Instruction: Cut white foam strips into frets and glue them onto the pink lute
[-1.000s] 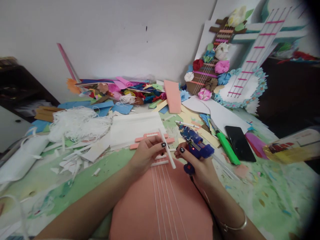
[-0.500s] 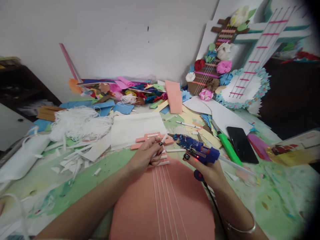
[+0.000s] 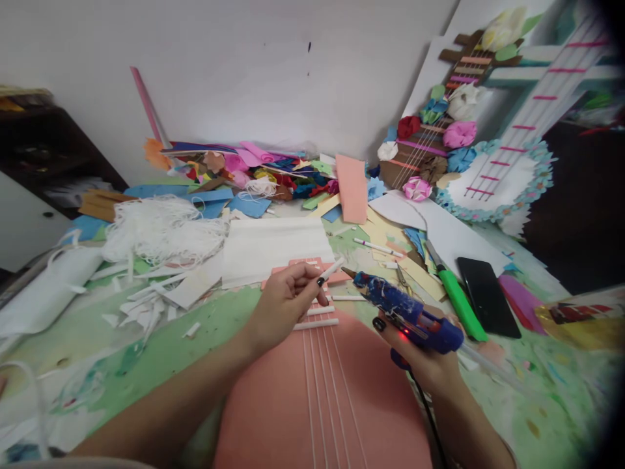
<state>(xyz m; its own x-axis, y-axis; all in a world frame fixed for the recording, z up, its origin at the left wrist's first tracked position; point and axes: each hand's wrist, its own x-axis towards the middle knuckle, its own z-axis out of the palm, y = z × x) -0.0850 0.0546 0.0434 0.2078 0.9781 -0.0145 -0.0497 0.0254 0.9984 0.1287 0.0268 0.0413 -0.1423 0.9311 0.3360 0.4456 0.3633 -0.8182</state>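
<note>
Between thumb and fingers, my left hand (image 3: 288,303) pinches a short white paper stick (image 3: 333,268) above the neck of a pink paper guitar (image 3: 273,391). Wrapped in my right hand (image 3: 420,348) is a blue glue gun (image 3: 405,306) with a red light lit; its nozzle points left, close to the stick's upper end. I cannot tell whether they touch. White strings (image 3: 319,384) run down the guitar's body. White crossbars (image 3: 319,324) lie across them near the top of the body. My left hand hides part of the neck.
A white sheet (image 3: 273,238) lies behind the guitar. Tangled white string (image 3: 161,231) and paper scraps (image 3: 151,306) are at left. A green cutter (image 3: 459,299) and black phone (image 3: 488,296) lie at right. Decorated paper guitars (image 3: 424,143) lean against the wall.
The view has shifted slightly. My right hand has moved the glue gun a little right and down, its nozzle staying near the stick. My left hand still pinches the stick.
</note>
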